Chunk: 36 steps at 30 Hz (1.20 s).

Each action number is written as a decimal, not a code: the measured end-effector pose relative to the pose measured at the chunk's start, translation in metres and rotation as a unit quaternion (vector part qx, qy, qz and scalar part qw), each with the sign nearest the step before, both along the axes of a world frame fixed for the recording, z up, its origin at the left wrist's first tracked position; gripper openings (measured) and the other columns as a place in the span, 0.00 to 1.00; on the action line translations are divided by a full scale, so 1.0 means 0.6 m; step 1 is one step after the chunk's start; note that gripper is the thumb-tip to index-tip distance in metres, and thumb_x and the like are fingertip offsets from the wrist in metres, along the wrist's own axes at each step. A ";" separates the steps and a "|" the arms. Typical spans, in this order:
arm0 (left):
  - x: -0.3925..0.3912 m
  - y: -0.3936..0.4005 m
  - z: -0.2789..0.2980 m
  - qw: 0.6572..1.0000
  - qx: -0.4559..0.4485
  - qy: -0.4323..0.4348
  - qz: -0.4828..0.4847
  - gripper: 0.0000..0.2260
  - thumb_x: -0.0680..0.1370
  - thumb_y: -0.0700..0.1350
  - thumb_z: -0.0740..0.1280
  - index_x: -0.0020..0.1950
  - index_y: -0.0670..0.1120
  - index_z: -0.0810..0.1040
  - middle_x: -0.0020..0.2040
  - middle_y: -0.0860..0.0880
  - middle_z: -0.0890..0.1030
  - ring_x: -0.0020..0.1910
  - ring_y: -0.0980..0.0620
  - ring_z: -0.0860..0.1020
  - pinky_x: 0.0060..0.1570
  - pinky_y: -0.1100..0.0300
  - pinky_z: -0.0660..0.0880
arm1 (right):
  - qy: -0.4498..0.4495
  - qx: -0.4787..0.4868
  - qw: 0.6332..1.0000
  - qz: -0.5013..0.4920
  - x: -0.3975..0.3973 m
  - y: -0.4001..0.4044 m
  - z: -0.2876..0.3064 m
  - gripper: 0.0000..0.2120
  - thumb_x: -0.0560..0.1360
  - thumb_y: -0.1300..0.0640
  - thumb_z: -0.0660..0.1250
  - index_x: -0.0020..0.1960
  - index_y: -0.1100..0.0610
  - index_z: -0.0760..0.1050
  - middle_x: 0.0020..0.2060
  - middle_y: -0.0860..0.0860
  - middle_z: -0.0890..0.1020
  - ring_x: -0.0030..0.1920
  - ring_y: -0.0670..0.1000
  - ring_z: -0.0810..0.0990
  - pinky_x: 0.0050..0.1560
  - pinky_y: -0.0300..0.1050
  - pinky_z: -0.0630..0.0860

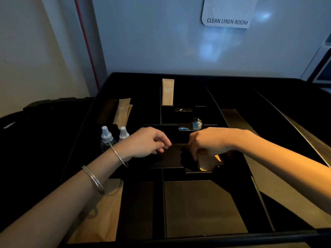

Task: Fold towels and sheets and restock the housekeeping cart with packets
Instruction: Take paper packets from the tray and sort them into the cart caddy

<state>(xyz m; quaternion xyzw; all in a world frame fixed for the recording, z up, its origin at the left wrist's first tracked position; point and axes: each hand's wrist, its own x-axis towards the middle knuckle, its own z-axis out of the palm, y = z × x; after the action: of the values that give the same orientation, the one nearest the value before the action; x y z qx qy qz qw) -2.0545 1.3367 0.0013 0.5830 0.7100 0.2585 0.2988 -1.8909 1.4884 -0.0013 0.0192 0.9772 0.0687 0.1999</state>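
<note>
Cart tray: the black divided organiser [211, 81] keeps each supply in its own compartment, so packets stand sorted by kind.
Right hand: the right hand [208, 140] reaches down into a middle compartment, fingers [196, 154] curled round the top of a kraft paper packet [207, 162], seemingly to seat it upright.
Packet position: it hangs directly below the right fingertips, its lower part inside the compartment, tilted slightly.
Left hand: the left hand [148, 142] hovers just beside, fingers loosely curled and holding nothing, probably ready to steady.
Other stock: a tall packet [168, 92] stands at the back; more packets [122, 111] lean at left, behind two bottles [107, 136].
</note>
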 end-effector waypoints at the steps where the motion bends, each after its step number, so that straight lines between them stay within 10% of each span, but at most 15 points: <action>1: -0.009 -0.002 0.009 1.000 0.008 0.008 0.006 0.10 0.80 0.37 0.60 0.56 0.45 0.79 0.53 0.48 0.81 0.51 0.54 0.80 0.49 0.65 0.76 | 0.036 -0.035 0.999 -0.004 -0.002 0.005 0.010 0.12 0.77 0.60 0.62 0.55 0.49 0.80 0.55 0.44 0.79 0.59 0.45 0.72 0.53 0.39 0.71; 6: -0.055 -0.003 0.047 0.997 0.067 0.022 0.031 0.10 0.79 0.34 0.60 0.55 0.41 0.79 0.50 0.47 0.81 0.47 0.56 0.79 0.47 0.66 0.77 | 0.352 -0.246 0.888 -0.166 -0.066 0.052 0.052 0.07 0.75 0.63 0.68 0.52 0.61 0.81 0.40 0.51 0.83 0.34 0.34 0.79 0.39 0.26 0.72; 10: -0.070 0.003 0.037 0.992 0.111 0.015 0.060 0.12 0.79 0.32 0.60 0.49 0.45 0.80 0.48 0.47 0.82 0.48 0.54 0.80 0.49 0.63 0.77 | 0.411 -0.292 0.783 -0.363 -0.158 0.132 0.044 0.07 0.76 0.63 0.66 0.51 0.65 0.80 0.40 0.57 0.84 0.29 0.40 0.79 0.38 0.35 0.78; 15: -0.066 -0.005 0.018 0.979 0.139 0.144 0.042 0.11 0.78 0.38 0.63 0.50 0.53 0.81 0.42 0.61 0.78 0.45 0.66 0.76 0.43 0.78 0.69 | 0.338 -0.116 0.821 -0.446 -0.228 0.209 0.001 0.14 0.76 0.57 0.67 0.58 0.64 0.77 0.53 0.60 0.81 0.52 0.58 0.79 0.54 0.50 0.75; 23: -0.079 -0.008 0.024 0.973 0.127 0.185 0.058 0.11 0.80 0.41 0.61 0.55 0.53 0.80 0.45 0.60 0.76 0.50 0.64 0.76 0.44 0.77 0.69 | 0.329 -0.294 0.756 -0.483 -0.253 0.209 -0.021 0.11 0.77 0.66 0.61 0.57 0.68 0.76 0.51 0.65 0.81 0.44 0.56 0.79 0.39 0.44 0.77; 29: -0.104 -0.020 0.037 0.972 0.137 0.158 0.104 0.12 0.78 0.39 0.62 0.49 0.54 0.82 0.41 0.61 0.78 0.47 0.61 0.78 0.49 0.67 0.75 | 0.399 0.011 0.823 -0.405 -0.238 0.169 0.054 0.12 0.74 0.63 0.62 0.57 0.62 0.76 0.53 0.62 0.79 0.54 0.64 0.78 0.48 0.50 0.74; 36: -0.172 -0.055 0.063 0.934 0.080 0.324 0.130 0.13 0.78 0.38 0.61 0.49 0.52 0.82 0.53 0.52 0.80 0.53 0.51 0.77 0.52 0.58 0.73 | 0.250 -0.330 0.838 -0.355 -0.356 0.022 0.050 0.09 0.75 0.62 0.67 0.52 0.68 0.78 0.41 0.60 0.83 0.40 0.53 0.83 0.49 0.47 0.81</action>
<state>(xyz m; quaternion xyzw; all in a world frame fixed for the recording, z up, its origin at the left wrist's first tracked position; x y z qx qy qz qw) -2.1577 1.3039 0.0389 0.5596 0.8149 0.1479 -0.0309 -2.1047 1.5013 0.0286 0.3141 0.8848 -0.3410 -0.0458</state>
